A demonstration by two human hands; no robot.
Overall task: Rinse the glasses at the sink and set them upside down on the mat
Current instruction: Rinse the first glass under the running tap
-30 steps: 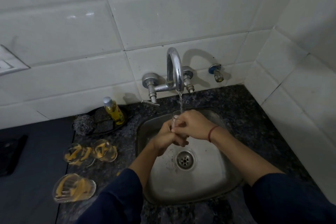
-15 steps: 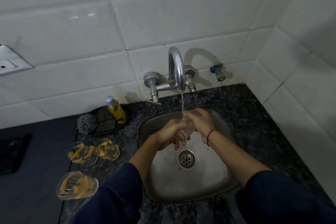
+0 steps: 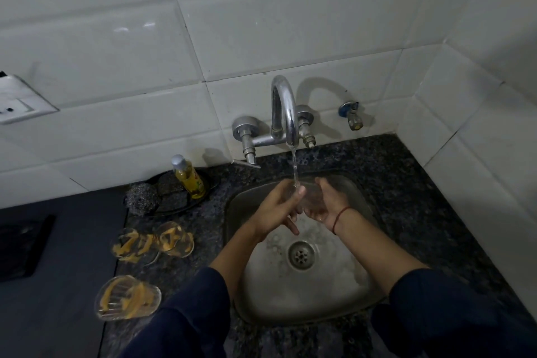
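A clear glass point(image 3: 311, 197) lies tilted under the running tap point(image 3: 286, 113), over the steel sink point(image 3: 250, 293). My left hand point(image 3: 276, 211) grips it from the left, thumb on its rim. My right hand point(image 3: 329, 203) cups it from the right, palm up, fingers curled round it. Water streams onto the glass and my fingers. Three glasses with yellow patterns stand on the counter to the left: two side by side point(image 3: 130, 244) point(image 3: 175, 238) and one nearer point(image 3: 128, 301), at the edge of a dark grey mat point(image 3: 58, 285).
A yellow soap bottle point(image 3: 189, 180) and steel scrubbers point(image 3: 142, 199) sit in a dark dish behind the glasses. A small valve point(image 3: 353, 116) sticks out of the tiled wall. The right wall closes in beside the speckled counter point(image 3: 412, 212). A black object point(image 3: 20, 247) lies far left.
My right hand has turned from covering the glass's top to cupping it palm up. The glass has tilted over under the stream, and my hands have opened apart.
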